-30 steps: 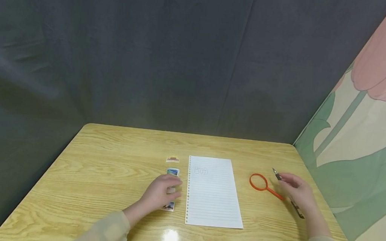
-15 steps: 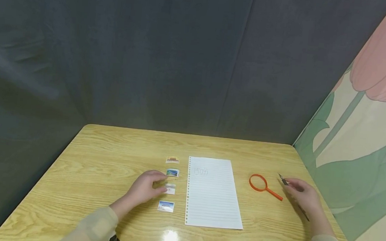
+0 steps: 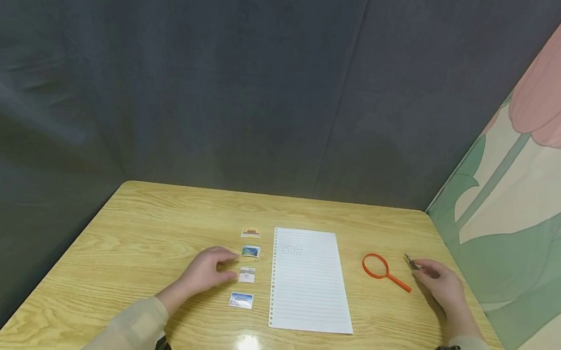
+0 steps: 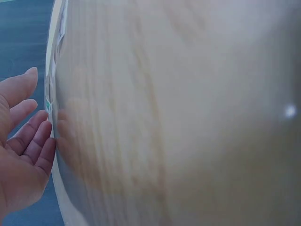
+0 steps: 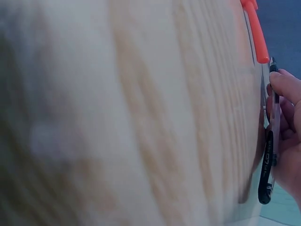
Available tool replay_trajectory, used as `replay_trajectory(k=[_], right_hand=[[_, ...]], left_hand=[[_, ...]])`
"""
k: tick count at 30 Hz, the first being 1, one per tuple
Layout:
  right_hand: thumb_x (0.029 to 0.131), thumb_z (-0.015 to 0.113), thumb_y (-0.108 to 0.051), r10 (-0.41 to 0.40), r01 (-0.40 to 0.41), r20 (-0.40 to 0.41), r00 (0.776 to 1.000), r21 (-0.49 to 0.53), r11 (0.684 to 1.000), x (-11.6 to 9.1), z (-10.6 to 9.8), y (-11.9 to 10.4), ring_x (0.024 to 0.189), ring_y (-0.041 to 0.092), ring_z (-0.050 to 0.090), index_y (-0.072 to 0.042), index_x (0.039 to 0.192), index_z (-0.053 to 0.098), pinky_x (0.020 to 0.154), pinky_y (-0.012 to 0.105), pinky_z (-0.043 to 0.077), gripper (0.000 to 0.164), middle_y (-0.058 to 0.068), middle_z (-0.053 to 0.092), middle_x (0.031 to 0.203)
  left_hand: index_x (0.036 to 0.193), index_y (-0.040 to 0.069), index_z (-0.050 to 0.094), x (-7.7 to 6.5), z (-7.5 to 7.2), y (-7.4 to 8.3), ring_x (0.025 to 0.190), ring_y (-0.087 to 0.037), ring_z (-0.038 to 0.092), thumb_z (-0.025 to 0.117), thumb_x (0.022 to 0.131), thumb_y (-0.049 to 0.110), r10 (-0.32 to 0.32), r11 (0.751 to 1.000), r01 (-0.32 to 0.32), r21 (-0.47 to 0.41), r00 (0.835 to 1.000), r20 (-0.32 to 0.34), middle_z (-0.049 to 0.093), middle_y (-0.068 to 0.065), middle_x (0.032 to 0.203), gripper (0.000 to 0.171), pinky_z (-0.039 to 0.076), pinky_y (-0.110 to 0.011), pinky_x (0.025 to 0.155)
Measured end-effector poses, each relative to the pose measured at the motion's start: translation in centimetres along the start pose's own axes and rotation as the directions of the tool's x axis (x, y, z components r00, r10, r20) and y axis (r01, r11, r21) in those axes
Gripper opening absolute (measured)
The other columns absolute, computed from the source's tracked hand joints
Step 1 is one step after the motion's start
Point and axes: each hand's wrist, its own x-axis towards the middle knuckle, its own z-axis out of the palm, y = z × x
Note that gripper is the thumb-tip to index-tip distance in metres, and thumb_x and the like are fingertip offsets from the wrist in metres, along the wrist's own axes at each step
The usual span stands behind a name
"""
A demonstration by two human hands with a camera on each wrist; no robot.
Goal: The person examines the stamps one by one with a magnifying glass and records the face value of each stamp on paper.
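Observation:
My left hand (image 3: 206, 269) rests low over the table, fingers relaxed and holding nothing. Its thumb and fingertips lie at the left side of a pale stamp-like picture card (image 3: 247, 275); whether they touch it I cannot tell. A blue picture card (image 3: 241, 300) lies nearer me, and a blue-green card (image 3: 251, 251) and a yellow-orange card (image 3: 250, 232) farther off, in one column. My right hand (image 3: 442, 286) pinches a black-and-clear pen (image 5: 266, 165), its tip pointing away and left. Right of the cards lies lined paper (image 3: 311, 287) with faint writing that begins "150".
An orange magnifying glass (image 3: 387, 275) lies between the paper and my right hand, handle towards that hand. The wooden table (image 3: 157, 231) ends at a dark curtain (image 3: 248, 84). A flower-patterned wall hanging (image 3: 543, 228) borders the right side.
My left hand has drawn back to the left, uncovering the two nearer cards. With the pen still in it, my right hand has shifted slightly right and nearer me.

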Motion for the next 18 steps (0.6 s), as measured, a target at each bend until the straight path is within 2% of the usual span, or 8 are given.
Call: replay_trajectory(k=[4, 9, 14, 18], right_hand=[[0.093, 0.071, -0.023, -0.005, 0.005, 0.001, 1.0, -0.027, 1.0, 0.19, 0.18, 0.15, 0.075, -0.009, 0.051, -0.001, 0.12, 0.069, 0.068, 0.025, 0.046, 0.035, 0.007, 0.068, 0.095], [0.092, 0.071, -0.021, -0.029, 0.029, 0.001, 1.0, -0.047, 0.998, 0.34, 0.33, 0.41, 0.076, -0.007, 0.052, -0.001, 0.119, 0.069, 0.07, 0.031, 0.048, 0.033, 0.008, 0.069, 0.095], [0.09, 0.073, -0.015, -0.074, 0.074, -0.004, 0.997, -0.062, 0.995, 0.39, 0.38, 0.52, 0.076, -0.002, 0.053, 0.001, 0.118, 0.069, 0.067, 0.029, 0.048, 0.032, 0.012, 0.069, 0.094], [0.09, 0.073, -0.015, -0.094, 0.092, -0.019, 0.995, -0.059, 0.994, 0.33, 0.15, 0.52, 0.076, -0.004, 0.052, 0.003, 0.118, 0.068, 0.065, 0.026, 0.048, 0.034, 0.016, 0.069, 0.097]], left_hand=[[0.116, 0.005, 0.072, 0.01, 0.02, -0.35, 0.103, -0.024, 0.062, 0.085, 0.078, 0.02, 0.031, 0.999, -0.031, 0.017, 0.999, 0.023, 0.068, -0.007, 0.114, 0.043, 0.052, -0.043, 0.091], [0.117, 0.005, 0.072, 0.04, 0.08, -0.67, 0.106, -0.025, 0.061, 0.086, 0.078, 0.022, 0.041, 0.999, -0.041, 0.022, 0.998, 0.04, 0.067, -0.005, 0.114, 0.045, 0.051, -0.044, 0.093], [0.117, 0.005, 0.072, 0.09, 0.11, -0.9, 0.109, -0.028, 0.06, 0.086, 0.077, 0.022, 0.043, 0.999, -0.044, 0.017, 0.998, 0.052, 0.065, -0.006, 0.115, 0.046, 0.049, -0.046, 0.096], [0.118, 0.004, 0.071, 0.15, 0.22, -1.0, 0.109, -0.028, 0.06, 0.086, 0.077, 0.021, 0.046, 0.999, -0.047, 0.023, 0.997, 0.064, 0.064, -0.006, 0.115, 0.046, 0.049, -0.046, 0.096]])
